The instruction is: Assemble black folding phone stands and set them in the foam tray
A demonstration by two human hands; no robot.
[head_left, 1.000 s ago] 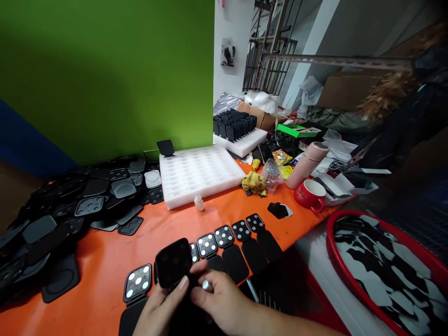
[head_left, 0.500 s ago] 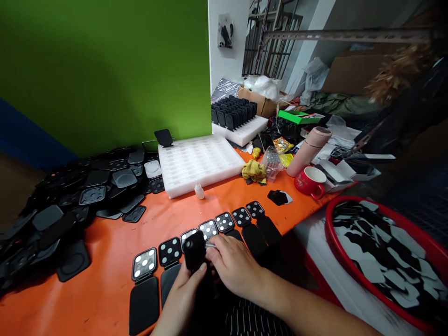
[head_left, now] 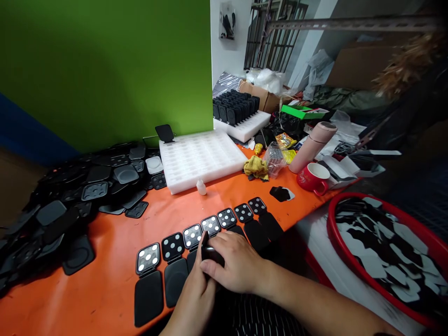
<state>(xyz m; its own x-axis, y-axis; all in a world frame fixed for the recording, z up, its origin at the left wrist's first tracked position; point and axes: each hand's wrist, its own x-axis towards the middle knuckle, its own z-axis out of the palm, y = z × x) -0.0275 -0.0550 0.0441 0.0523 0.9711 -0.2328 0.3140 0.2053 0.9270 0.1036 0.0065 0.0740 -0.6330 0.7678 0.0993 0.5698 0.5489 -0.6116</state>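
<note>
Both my hands meet low over the front edge of the orange table [head_left: 112,247]. My right hand [head_left: 233,266] and my left hand [head_left: 198,294] press together on a small black square pad [head_left: 209,251], held edge-on between the fingers. They sit on a row of several hinged black parts [head_left: 210,228], each with a dotted square top and a plain black flap. The part under my hands is mostly hidden.
A big heap of black pads [head_left: 70,196] fills the left. A white foam tray [head_left: 199,158] and small white bottle [head_left: 201,186] lie behind the row, with a second tray of black parts [head_left: 238,116] beyond. A red mug [head_left: 315,177], pink cylinder [head_left: 311,147] and red-rimmed basket [head_left: 381,252] stand right.
The black pad has come down from raised above the table to the row, turning edge-on. My hands followed it forward and closed over it; the view shifted slightly.
</note>
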